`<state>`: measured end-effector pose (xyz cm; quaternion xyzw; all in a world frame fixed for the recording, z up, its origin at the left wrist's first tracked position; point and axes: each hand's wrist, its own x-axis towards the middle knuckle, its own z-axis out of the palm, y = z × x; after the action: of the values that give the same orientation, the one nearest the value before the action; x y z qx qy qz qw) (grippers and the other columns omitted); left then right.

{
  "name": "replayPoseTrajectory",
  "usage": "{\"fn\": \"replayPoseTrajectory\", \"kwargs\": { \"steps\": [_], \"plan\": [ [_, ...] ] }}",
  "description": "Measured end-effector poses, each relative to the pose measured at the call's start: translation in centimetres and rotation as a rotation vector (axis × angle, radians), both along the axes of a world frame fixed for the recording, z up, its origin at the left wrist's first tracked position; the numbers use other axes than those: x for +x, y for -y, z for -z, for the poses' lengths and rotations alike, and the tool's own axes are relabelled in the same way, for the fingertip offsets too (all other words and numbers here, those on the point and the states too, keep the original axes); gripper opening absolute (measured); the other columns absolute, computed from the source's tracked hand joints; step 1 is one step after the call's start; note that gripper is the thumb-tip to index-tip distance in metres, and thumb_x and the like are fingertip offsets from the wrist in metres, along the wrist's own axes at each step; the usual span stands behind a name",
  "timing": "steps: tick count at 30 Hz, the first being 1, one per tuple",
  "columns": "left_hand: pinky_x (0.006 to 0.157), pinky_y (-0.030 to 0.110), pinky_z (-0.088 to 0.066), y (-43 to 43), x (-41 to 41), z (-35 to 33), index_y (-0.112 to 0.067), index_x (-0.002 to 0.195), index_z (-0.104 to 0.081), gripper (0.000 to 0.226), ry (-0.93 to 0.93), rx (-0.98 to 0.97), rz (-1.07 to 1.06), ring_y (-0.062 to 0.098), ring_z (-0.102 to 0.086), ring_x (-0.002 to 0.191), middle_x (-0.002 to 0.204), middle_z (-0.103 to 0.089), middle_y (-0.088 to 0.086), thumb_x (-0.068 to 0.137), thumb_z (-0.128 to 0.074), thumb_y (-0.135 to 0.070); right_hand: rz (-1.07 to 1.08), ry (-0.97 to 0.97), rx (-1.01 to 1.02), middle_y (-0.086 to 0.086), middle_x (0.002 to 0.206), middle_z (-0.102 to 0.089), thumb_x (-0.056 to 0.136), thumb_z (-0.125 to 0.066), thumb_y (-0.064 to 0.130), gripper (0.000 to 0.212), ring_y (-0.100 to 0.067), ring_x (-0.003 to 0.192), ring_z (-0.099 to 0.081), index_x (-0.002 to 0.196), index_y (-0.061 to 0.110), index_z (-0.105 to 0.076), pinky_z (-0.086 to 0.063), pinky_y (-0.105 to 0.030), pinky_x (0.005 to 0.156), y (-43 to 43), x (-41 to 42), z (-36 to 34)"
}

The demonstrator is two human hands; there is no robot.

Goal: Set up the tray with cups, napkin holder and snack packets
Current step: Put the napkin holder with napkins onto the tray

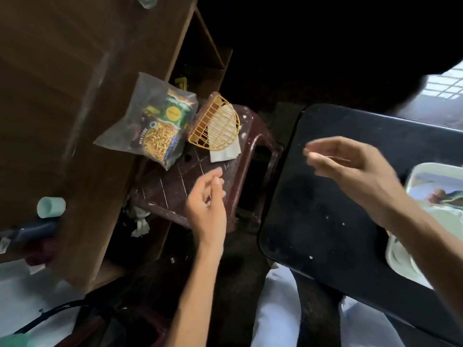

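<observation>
Yellow wire makes up the napkin holder [214, 123], a half-round grid lying tipped on the dark plastic stool [175, 186] with white napkins [224, 146] sliding out of its lower edge. Touching it at about nine o'clock is a clear plastic bag of snack packets [152, 123], resting partly on the stool and partly against the wooden shelf unit [62, 96]. A pale green cup [50, 207] sits well apart at about eight o'clock from the bag. The left hand [206, 204] hovers over the stool, fingers loosely curled and holding nothing; the right hand [350, 166] hangs over the black table [313, 209], blurred, fingers extended and close together, also empty. The pale tray [411, 246] lies at the table's three o'clock edge. The holder looks light and stiff, best gripped by its frame with the napkins pinned inside, since loose sheets would likely slip. The bag seems soft, crinkly and slippery; gathering its top should be safest.
</observation>
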<state>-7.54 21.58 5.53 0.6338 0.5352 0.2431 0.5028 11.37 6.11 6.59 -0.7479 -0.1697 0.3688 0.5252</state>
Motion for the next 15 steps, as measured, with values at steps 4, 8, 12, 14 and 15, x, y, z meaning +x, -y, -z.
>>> {"fn": "replayPoseTrajectory", "kwargs": {
  "steps": [4, 8, 12, 14, 15],
  "plan": [
    [0.092, 0.012, -0.053, -6.8, 0.5, 0.6, -0.019, 0.120, -0.072, 0.027, -0.153, 0.266, 0.154, -0.002, -0.068, 0.104, 0.122, -0.071, -0.003, 0.101, -0.056, -0.009, -0.020, -0.141, -0.039, 0.006, 0.108, -0.076, 0.093, -0.071, 0.033, 0.029, -0.006, 0.099, -0.072, 0.120, 0.023, -0.069, -0.060, -0.037, 0.090, -9.4, -1.6, 2.0],
    [0.109, 0.041, -0.051, -11.7, 2.5, 1.5, -0.011, 0.131, -0.067, 0.033, -0.183, 0.344, 0.282, 0.017, -0.063, 0.123, 0.128, -0.066, -0.004, 0.100, -0.057, -0.008, 0.007, -0.179, -0.131, -0.002, 0.125, -0.066, 0.094, -0.069, 0.027, 0.044, -0.016, 0.111, -0.066, 0.135, 0.017, -0.059, -0.055, -0.042, 0.099, -16.1, -2.2, 3.8],
    [0.112, 0.021, -0.041, -14.2, 3.2, 2.2, -0.009, 0.138, -0.063, 0.039, -0.260, 0.423, 0.355, 0.018, -0.056, 0.132, 0.141, -0.062, 0.007, 0.099, -0.058, -0.011, 0.064, -0.173, -0.207, -0.007, 0.131, -0.064, 0.094, -0.070, 0.023, 0.052, -0.019, 0.115, -0.064, 0.141, 0.012, -0.052, -0.055, -0.038, 0.099, -19.3, -2.5, 5.3],
    [0.111, 0.017, -0.033, -14.8, 3.2, 2.6, -0.012, 0.142, -0.059, 0.044, -0.322, 0.444, 0.419, 0.022, -0.051, 0.139, 0.148, -0.056, 0.010, 0.099, -0.060, -0.013, 0.083, -0.184, -0.202, -0.007, 0.129, -0.066, 0.094, -0.070, 0.023, 0.052, -0.018, 0.114, -0.065, 0.141, 0.010, -0.053, -0.055, -0.035, 0.098, -20.1, -2.7, 5.8],
    [0.111, 0.019, -0.031, -15.0, 3.2, 2.9, -0.014, 0.145, -0.056, 0.047, -0.350, 0.442, 0.454, 0.023, -0.048, 0.142, 0.152, -0.052, 0.010, 0.098, -0.061, -0.016, 0.100, -0.179, -0.204, -0.006, 0.128, -0.067, 0.093, -0.071, 0.023, 0.051, -0.017, 0.114, -0.065, 0.139, 0.009, -0.054, -0.054, -0.035, 0.099, -20.3, -2.7, 6.1]
  ]
}}
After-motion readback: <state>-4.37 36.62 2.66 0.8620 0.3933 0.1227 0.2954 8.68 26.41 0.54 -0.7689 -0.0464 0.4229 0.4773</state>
